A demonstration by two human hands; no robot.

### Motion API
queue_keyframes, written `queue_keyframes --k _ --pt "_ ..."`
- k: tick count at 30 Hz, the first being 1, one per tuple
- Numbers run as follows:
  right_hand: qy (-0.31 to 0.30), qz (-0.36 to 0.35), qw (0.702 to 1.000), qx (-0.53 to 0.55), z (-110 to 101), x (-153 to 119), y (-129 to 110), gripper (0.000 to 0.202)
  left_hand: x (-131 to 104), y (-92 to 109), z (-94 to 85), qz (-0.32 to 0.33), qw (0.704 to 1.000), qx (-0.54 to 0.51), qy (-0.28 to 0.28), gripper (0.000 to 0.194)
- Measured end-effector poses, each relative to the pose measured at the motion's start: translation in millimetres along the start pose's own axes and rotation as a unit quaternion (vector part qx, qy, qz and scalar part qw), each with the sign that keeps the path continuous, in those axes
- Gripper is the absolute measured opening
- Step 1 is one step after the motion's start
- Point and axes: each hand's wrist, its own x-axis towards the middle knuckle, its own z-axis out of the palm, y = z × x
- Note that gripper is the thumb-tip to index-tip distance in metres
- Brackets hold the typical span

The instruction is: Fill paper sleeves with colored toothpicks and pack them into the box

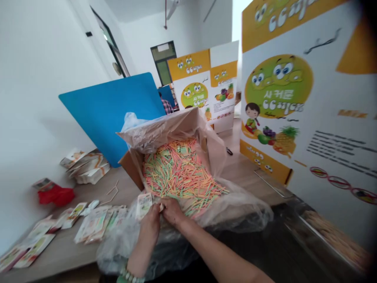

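1. My left hand (pixel 150 222) is shut around a small printed packet (pixel 144 205), right at the near edge of the cardboard box (pixel 129 169); my right hand (pixel 173 212) is curled up close beside it, at the same edge; I cannot tell what its fingers pinch.
2. The box is full of thin sticks (pixel 181 169), pink, green and orange; a clear plastic liner (pixel 247 202) hangs over its sides.
3. Left of the box, flat packets (pixel 94 226) lie on the wooden table (pixel 235 169); farther left is a red bundle (pixel 57 195); a pile of folded packs (pixel 92 167) sits there too.
4. A big blue board (pixel 114 114) leans behind the box; a printed carton (pixel 190 65) stands behind it, to the right.
5. A bigger carton (pixel 277 88) stands right of the box; a tray of tan sticks (pixel 332 234) is below that carton.
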Motion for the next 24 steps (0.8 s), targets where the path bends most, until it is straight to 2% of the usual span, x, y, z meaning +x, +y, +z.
queue_keyframes --k 3,6,9,12,15,17,19,21,24 --pt "-0.002 0.010 1.000 -0.025 3.6 -1.0 1.8 0.020 -5.1 7.7 -7.1 0.013 0.999 -0.027 0.036 0.026" --pt "-0.029 0.041 0.997 -0.064 8.8 -3.5 3.1 0.021 -4.9 18.5 -13.7 -0.007 0.996 -0.028 0.080 0.021" --pt "-0.054 0.039 0.995 -0.070 14.8 -6.7 5.9 0.020 2.3 27.9 -22.3 0.000 0.998 0.030 0.048 0.019" --pt "-0.049 0.038 0.997 -0.055 20.5 -9.3 8.9 0.022 13.5 31.6 -38.4 0.031 0.995 0.097 0.003 0.014" --pt "0.002 0.045 0.999 -0.015 22.3 -11.0 9.6 0.022 22.6 30.3 -57.2 0.005 0.991 0.137 -0.008 0.014" --pt "0.053 0.059 0.996 0.038 19.7 -11.9 8.5 0.019 25.4 28.9 -62.0 -0.021 0.992 0.121 -0.030 0.018" --pt "0.064 0.058 0.990 0.109 15.1 -13.0 7.2 0.016 26.0 28.3 -57.0 -0.035 0.994 0.074 -0.069 0.023" --pt "0.025 0.061 0.983 0.169 10.7 -13.8 6.5 0.015 26.3 28.5 -45.2 -0.032 0.994 0.022 -0.098 0.026" --pt "-0.018 0.098 0.977 0.191 7.2 -13.6 7.8 0.017 27.9 28.0 -28.0 -0.002 0.995 -0.031 -0.099 0.018"
